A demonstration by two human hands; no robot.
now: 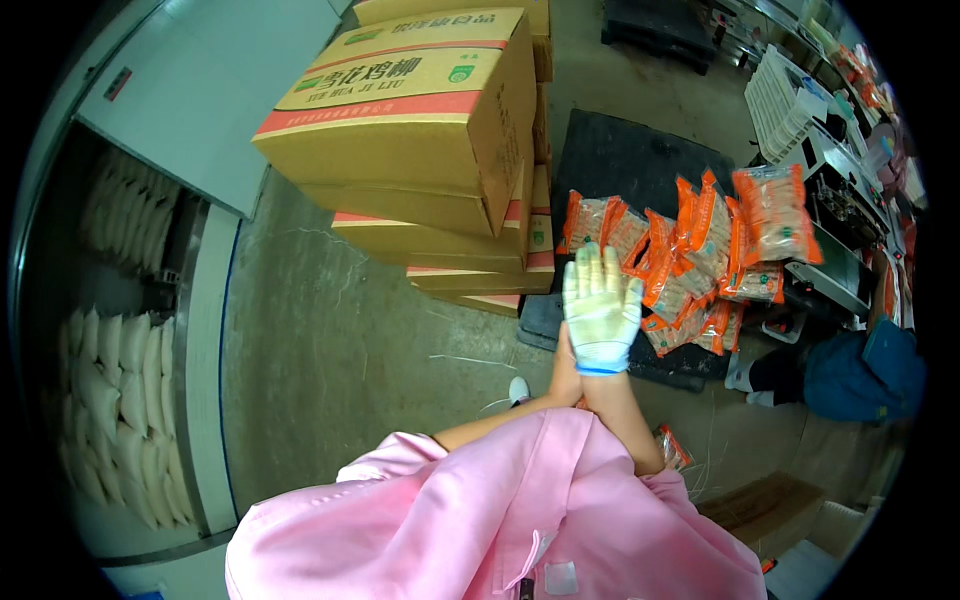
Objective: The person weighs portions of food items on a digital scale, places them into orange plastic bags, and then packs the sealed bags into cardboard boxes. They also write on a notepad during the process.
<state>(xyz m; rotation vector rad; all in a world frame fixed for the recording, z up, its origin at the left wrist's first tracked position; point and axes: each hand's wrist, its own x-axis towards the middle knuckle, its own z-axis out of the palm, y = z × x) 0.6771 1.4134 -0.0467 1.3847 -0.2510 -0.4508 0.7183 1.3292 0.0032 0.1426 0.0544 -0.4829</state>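
Note:
My right hand (pixel 602 310), in a pale glove with a blue cuff, is held out palm up. Its fingers are straight and the thumb is apart, with nothing in the palm. Against the right wrist, partly behind it, lies my left hand (pixel 566 366); its fingers are hidden. Just beyond the gloved hand lies a pile of clear and orange packets (pixel 672 270) of pale sticks. One packet (pixel 776 215) lies highest at the pile's right side. Beneath the pile is a dark pallet (pixel 610 150).
Printed cardboard cartons (pixel 400 130) stand stacked at the front left. Stacked white sacks (pixel 120 400) show through a doorway at far left. A machine (pixel 840 190) and a white crate (pixel 785 105) stand at right. A person's blue clothing (pixel 865 370) shows below them. An open carton (pixel 770 510) sits lower right.

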